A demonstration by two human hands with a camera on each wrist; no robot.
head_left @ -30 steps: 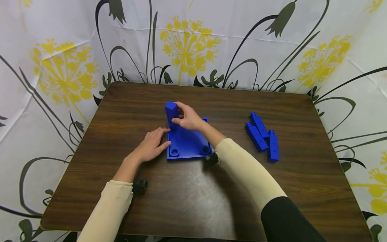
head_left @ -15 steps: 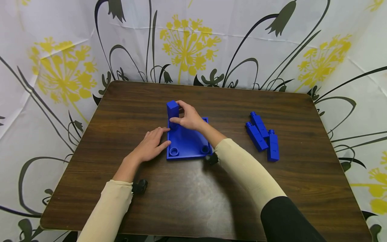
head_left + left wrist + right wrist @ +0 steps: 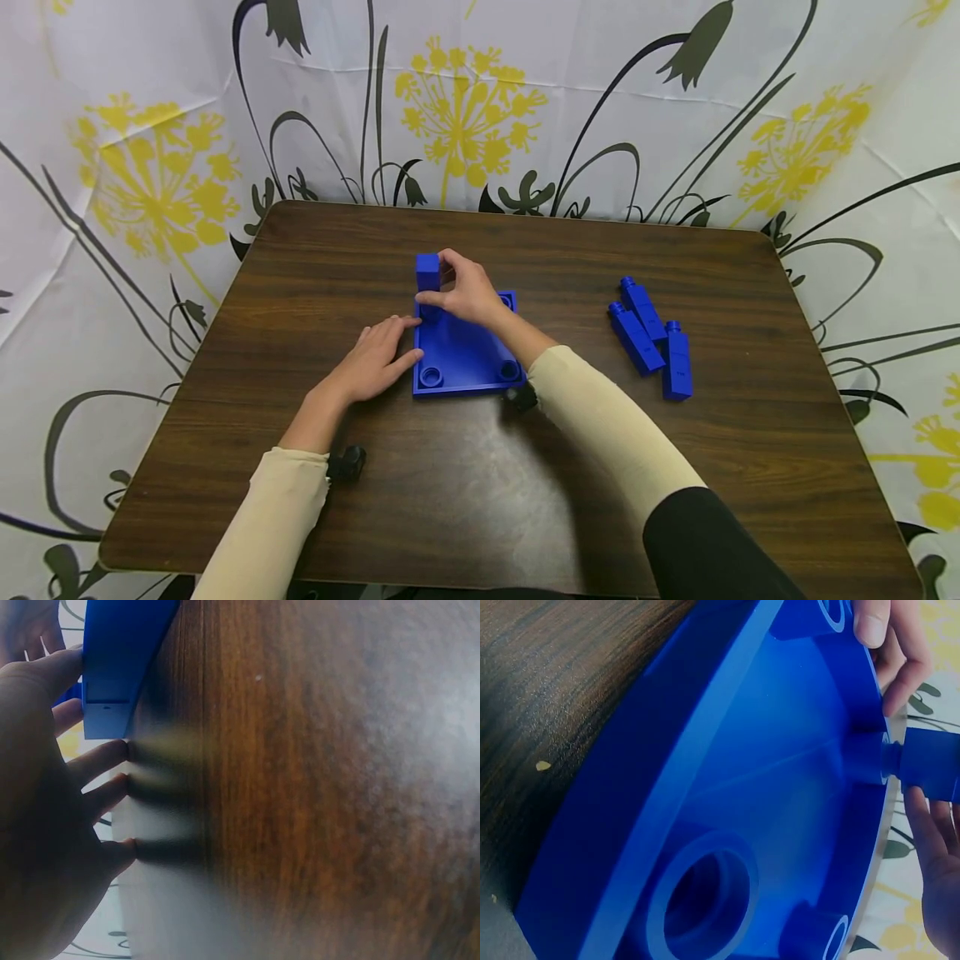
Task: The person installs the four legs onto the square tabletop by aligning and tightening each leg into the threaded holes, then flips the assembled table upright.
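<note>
A shallow blue square panel [image 3: 467, 346] with a raised rim and round corner sockets lies on the table. At its far left corner my right hand [image 3: 471, 293] holds a blue square leg [image 3: 427, 271] upright between thumb and fingers. In the right wrist view, the leg's narrow neck [image 3: 892, 759] shows at the mouth of a socket [image 3: 866, 759]; how deep its end sits is hidden. My left hand [image 3: 371, 365] rests by the panel's left side, fingers extended, with thumb and index finger touching the edge. Its other fingertips [image 3: 120, 784] meet the tabletop in the left wrist view.
Three more blue legs, a left one [image 3: 636, 340], a back one [image 3: 643, 310] and a front one [image 3: 677, 365], lie close together on the wooden table [image 3: 750, 467] at the right. A flower-patterned curtain [image 3: 585, 100] hangs behind the table's far edge.
The leg has gone from a slight leftward tilt to upright, and one flat side now faces me. My right thumb has shifted left across it. The left hand and panel stay put.
</note>
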